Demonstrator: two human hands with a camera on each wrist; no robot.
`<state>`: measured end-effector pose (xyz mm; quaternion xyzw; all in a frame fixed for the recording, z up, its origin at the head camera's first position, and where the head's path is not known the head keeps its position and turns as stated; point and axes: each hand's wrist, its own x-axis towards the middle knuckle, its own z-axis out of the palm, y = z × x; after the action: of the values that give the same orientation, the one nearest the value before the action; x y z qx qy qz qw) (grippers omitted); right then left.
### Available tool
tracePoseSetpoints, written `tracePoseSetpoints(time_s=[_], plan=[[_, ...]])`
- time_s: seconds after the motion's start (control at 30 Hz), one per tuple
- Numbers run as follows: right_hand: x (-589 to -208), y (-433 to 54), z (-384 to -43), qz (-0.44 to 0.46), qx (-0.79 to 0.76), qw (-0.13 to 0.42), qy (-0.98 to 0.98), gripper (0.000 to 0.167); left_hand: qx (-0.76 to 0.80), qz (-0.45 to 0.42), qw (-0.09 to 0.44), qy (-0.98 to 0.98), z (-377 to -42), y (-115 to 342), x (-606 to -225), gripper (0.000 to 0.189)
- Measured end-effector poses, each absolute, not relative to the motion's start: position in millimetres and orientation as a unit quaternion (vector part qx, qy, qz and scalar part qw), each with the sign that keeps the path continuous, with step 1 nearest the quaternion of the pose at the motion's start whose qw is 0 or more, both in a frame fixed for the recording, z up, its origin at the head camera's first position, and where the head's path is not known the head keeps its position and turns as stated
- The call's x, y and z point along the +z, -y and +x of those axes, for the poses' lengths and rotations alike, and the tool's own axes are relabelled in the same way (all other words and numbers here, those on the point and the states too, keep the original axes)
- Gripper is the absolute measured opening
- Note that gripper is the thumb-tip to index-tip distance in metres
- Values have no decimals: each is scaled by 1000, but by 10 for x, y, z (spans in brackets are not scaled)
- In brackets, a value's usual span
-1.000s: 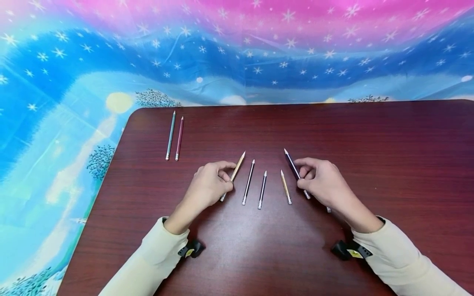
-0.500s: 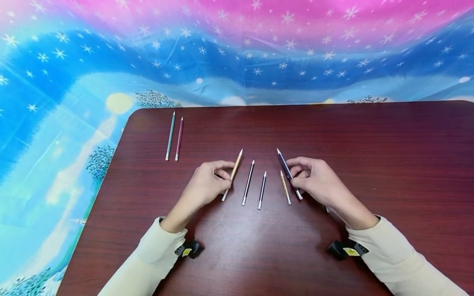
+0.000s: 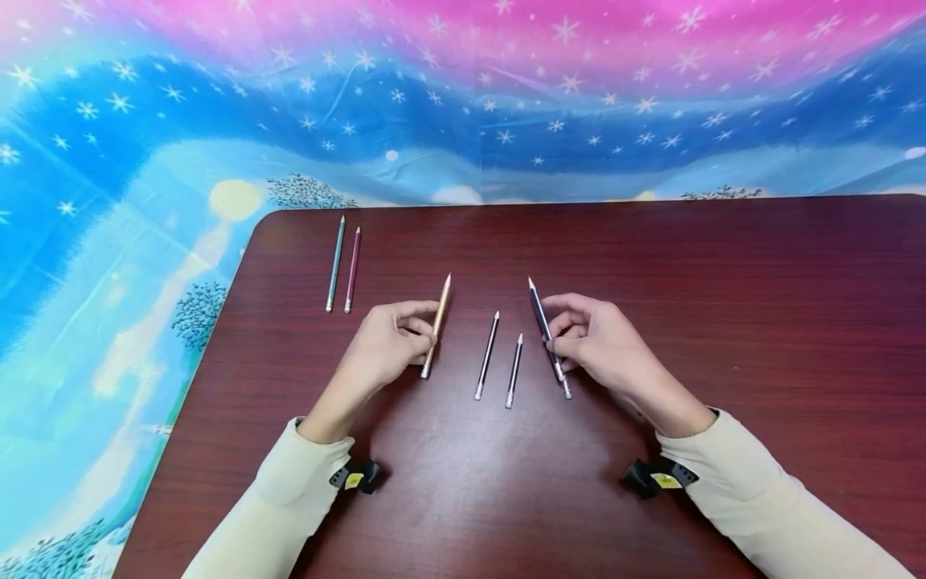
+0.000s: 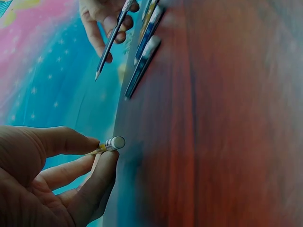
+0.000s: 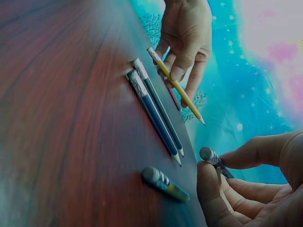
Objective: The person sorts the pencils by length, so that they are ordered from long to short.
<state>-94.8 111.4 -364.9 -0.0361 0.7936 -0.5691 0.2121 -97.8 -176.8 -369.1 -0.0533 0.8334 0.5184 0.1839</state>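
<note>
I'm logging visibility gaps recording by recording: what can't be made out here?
Head: most of the loose gold pencil, behind the right hand and its dark pencil.
Left wrist: tip of the held gold pencil, behind the left hand.
Right wrist: dark pencil's tip, behind the right hand.

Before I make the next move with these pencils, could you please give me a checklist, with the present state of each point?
1. Left hand pinches the yellow pencil: ok.
2. Right hand pinches the dark pencil: ok.
3. Both held pencils are off the table: ok, the wrist views show them raised.
4. Two loose dark pencils lie apart: ok, a gap shows in the head view.
5. Loose yellow pencil is fully visible in the head view: not ok, little more than its eraser end shows.
6. Table under the right hand is free: cannot tell, the hand hides it.
</note>
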Motion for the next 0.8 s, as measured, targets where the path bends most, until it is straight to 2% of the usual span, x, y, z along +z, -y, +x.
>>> tracePoseSetpoints(time_s=[0.33, 0.8], plan=[[-3654, -913, -1035, -44, -584, 218, -781, 61, 522, -87, 157, -834, -1159, 2086, -3624, 51], [-3598, -702, -1100, -57, -599, 228, -765, 59, 516, -130, 146, -834, -1402, 2410, -3546, 51]])
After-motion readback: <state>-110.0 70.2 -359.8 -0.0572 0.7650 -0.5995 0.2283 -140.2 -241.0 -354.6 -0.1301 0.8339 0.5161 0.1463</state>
